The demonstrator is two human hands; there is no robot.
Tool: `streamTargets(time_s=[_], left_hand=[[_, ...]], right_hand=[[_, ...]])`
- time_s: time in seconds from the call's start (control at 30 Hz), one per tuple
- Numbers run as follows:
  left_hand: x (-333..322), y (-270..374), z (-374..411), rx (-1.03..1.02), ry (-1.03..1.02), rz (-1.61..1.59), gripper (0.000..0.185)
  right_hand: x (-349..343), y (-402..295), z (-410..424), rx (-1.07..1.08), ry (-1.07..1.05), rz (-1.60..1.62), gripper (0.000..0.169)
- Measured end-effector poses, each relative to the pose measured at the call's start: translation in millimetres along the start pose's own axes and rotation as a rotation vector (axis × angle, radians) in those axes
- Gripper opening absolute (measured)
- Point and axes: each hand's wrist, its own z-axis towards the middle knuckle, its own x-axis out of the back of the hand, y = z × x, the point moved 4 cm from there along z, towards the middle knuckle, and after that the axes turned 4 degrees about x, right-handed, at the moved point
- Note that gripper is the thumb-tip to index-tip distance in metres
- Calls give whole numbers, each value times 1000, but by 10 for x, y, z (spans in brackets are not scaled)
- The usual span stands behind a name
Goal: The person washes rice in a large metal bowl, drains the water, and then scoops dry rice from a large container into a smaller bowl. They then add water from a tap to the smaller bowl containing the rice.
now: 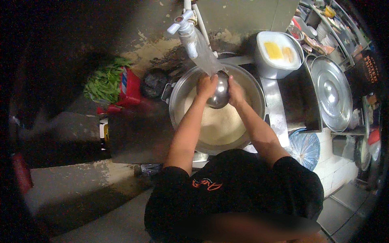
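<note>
A shiny metal bowl [221, 94] is held between my two hands over a large metal pot [178, 97]. My left hand [207, 85] grips the bowl's left side, and my right hand [237, 92] presses against its right side. The bowl looks tilted, with its rounded outside towards me; I cannot see what is inside. Below it, the pot holds pale, grainy-looking contents [222, 127], possibly rice. From the wall tap [186, 29] a clear plastic sleeve [205, 56] hangs down to the bowl's far edge.
Green leafy vegetables [104, 83] and a red bag [132, 88] lie left of the pot, near a black bundle [154, 82]. At right stand a white lidded tub [273, 70], a large round metal lid [332, 94] and a blue plastic-covered round thing [304, 148].
</note>
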Motion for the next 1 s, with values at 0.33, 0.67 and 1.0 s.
streamTargets(time_s=[0.33, 0.67, 1.0], left_hand=[[-253, -962, 14, 599, -300, -1242, 23], [-97, -1022, -253, 609, 78, -1732, 28], [-196, -759, -745, 698, -27, -1989, 28]], right_hand=[[530, -255, 299, 41, 183, -524, 50], [-1261, -43, 61, 580, -219, -1483, 35], [-179, -126, 248, 88, -89, -715, 54]])
